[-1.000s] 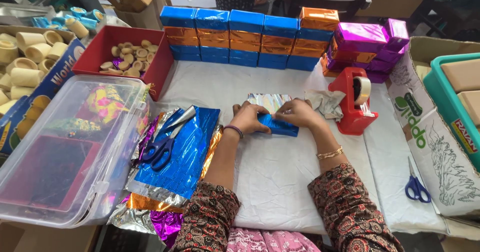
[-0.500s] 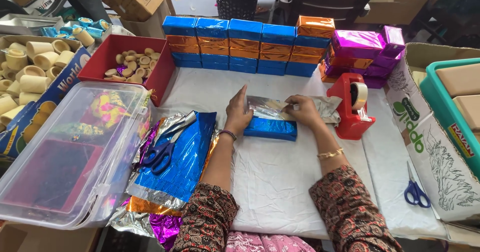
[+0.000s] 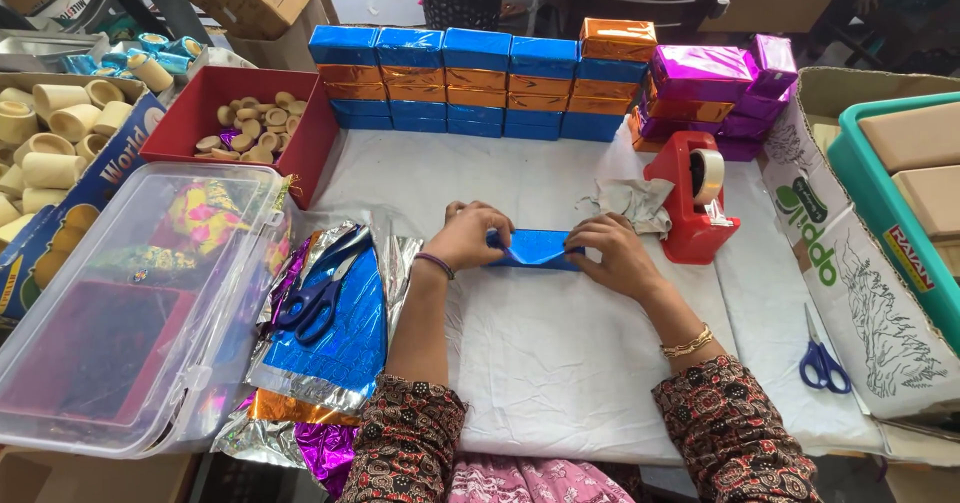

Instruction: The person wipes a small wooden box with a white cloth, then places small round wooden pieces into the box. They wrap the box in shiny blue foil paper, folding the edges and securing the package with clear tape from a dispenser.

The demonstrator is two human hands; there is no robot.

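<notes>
Two hands, left hand (image 3: 468,239) and right hand (image 3: 615,251), palms down, fingers clamped on blue foil box (image 3: 536,249).

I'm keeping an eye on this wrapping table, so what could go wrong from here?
The blue foil on the box may crease or tear where the left hand and right hand press it. The crumpled cloth lies close and might get caught in a fold.
</notes>
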